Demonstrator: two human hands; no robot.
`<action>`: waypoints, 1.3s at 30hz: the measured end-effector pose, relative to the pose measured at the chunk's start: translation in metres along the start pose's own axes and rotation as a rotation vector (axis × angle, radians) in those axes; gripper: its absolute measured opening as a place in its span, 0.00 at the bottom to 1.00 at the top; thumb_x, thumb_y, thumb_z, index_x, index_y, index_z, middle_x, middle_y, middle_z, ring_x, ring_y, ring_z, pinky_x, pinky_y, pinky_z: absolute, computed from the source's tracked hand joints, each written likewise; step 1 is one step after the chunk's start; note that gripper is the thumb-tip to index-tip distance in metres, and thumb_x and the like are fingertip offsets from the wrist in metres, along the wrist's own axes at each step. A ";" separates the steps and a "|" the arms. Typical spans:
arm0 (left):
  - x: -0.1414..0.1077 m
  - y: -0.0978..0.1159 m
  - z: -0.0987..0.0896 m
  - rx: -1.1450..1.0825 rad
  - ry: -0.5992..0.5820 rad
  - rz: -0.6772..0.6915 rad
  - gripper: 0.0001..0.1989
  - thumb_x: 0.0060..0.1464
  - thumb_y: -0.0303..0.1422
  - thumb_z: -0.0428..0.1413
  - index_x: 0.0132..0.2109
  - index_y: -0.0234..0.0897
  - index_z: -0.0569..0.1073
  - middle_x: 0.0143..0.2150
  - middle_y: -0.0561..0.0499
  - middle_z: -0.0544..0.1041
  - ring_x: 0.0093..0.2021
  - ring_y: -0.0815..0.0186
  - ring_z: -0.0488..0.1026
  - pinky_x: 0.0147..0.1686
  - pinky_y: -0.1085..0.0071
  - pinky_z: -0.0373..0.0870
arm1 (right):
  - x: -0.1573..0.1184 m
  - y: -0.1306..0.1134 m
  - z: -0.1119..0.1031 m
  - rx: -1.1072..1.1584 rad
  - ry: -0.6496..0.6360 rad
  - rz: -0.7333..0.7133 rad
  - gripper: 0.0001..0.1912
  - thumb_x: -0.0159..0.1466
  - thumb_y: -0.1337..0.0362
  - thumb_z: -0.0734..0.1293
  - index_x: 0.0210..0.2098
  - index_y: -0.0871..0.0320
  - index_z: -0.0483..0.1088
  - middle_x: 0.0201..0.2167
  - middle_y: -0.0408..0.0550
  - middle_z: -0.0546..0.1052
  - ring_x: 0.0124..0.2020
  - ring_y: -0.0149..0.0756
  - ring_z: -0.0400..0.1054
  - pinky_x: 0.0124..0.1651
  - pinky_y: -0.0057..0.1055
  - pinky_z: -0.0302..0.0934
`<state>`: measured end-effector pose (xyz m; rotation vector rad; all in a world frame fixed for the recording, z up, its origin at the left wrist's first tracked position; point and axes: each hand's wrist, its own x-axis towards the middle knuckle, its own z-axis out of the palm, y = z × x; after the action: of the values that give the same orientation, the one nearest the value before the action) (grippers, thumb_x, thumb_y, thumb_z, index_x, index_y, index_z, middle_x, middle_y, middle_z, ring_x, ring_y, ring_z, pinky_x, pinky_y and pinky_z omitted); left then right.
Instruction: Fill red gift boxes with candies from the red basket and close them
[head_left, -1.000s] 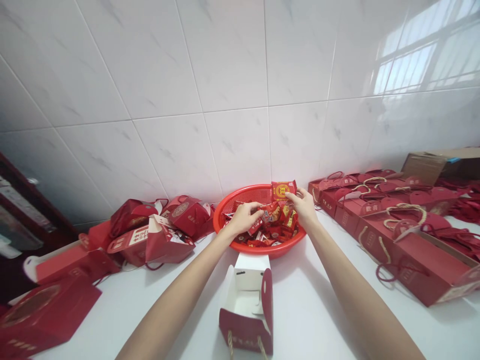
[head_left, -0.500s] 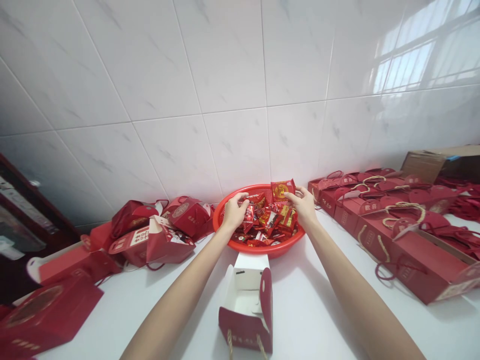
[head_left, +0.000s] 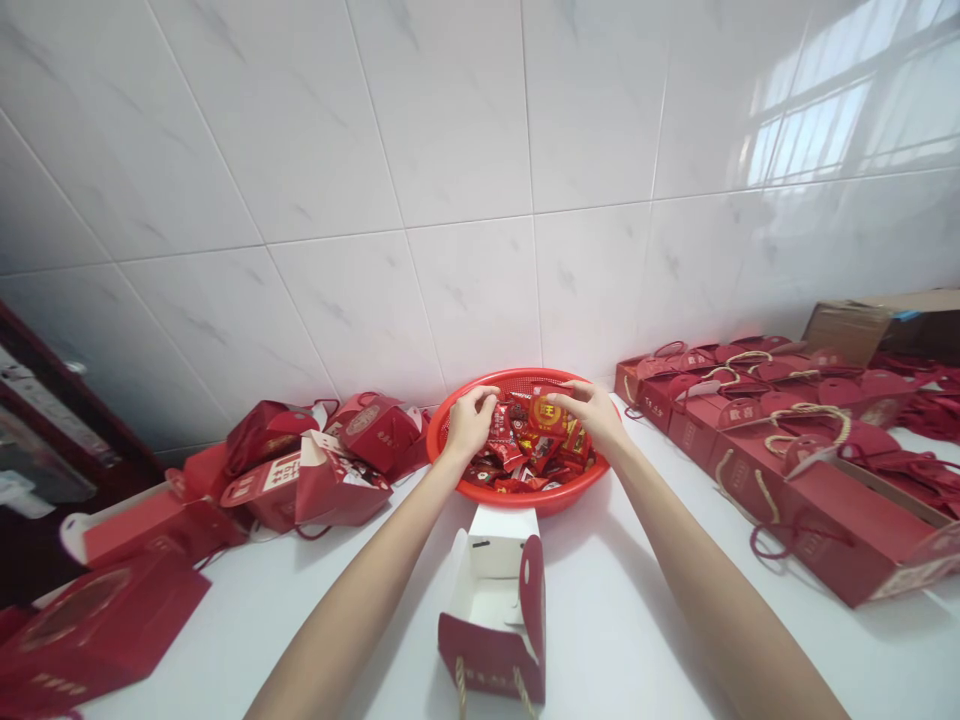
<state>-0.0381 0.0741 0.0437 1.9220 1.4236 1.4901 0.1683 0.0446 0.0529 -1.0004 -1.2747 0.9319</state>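
Observation:
Over the left side of a red plastic basket (head_left: 551, 500), my left hand (head_left: 471, 420) is closed on a small red candy packet (head_left: 501, 428). My right hand (head_left: 594, 412), over the basket's right side, pinches a flat red packet with gold print (head_left: 547, 412) by its right edge. Beneath both hands, wrapped red and gold sweets (head_left: 536, 465) lie in the basket. An open dark red gift box (head_left: 491, 645) with a white inside and rope handles stands between my forearms, in front of the basket.
On the left lie several red gift boxes (head_left: 379, 435), some with flaps up. Rows of red boxes with cord handles (head_left: 750, 440) stand on the right, with a brown cardboard box (head_left: 847, 330) behind them. A tiled wall (head_left: 472, 300) rises behind the white table (head_left: 630, 640).
My right hand has brought the flat gold-printed packet left and down, from above the basket's back rim to over the sweets. My left hand stays almost in place with its packet.

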 end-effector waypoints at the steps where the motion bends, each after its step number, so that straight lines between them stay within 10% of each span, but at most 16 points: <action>1: 0.000 0.001 0.000 -0.004 -0.012 0.004 0.09 0.57 0.28 0.54 0.40 0.37 0.80 0.43 0.47 0.84 0.45 0.60 0.80 0.52 0.62 0.74 | 0.000 0.000 0.000 -0.007 -0.028 -0.001 0.17 0.48 0.52 0.75 0.31 0.57 0.77 0.31 0.47 0.81 0.34 0.40 0.72 0.36 0.32 0.63; 23: -0.011 0.023 -0.001 0.104 -0.094 0.126 0.09 0.56 0.27 0.55 0.39 0.38 0.80 0.45 0.46 0.82 0.48 0.59 0.78 0.53 0.64 0.72 | 0.013 0.020 0.006 0.315 0.068 0.184 0.10 0.55 0.57 0.73 0.31 0.55 0.72 0.29 0.43 0.80 0.33 0.38 0.75 0.35 0.32 0.71; 30: -0.027 0.030 -0.001 0.264 -0.944 0.326 0.06 0.50 0.34 0.60 0.33 0.43 0.83 0.32 0.52 0.84 0.33 0.62 0.78 0.38 0.72 0.70 | 0.016 0.025 0.006 0.332 0.122 0.166 0.10 0.55 0.56 0.72 0.30 0.53 0.69 0.28 0.42 0.79 0.32 0.38 0.75 0.31 0.31 0.71; 39: -0.021 0.015 0.002 0.525 -0.963 0.355 0.14 0.45 0.39 0.62 0.42 0.51 0.83 0.48 0.49 0.84 0.52 0.51 0.75 0.54 0.63 0.63 | 0.018 0.027 0.005 0.312 0.131 0.143 0.09 0.54 0.57 0.72 0.30 0.53 0.72 0.27 0.41 0.80 0.31 0.38 0.75 0.31 0.31 0.70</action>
<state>-0.0275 0.0502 0.0429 2.7247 1.0625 0.1008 0.1641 0.0699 0.0331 -0.8970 -0.9238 1.1172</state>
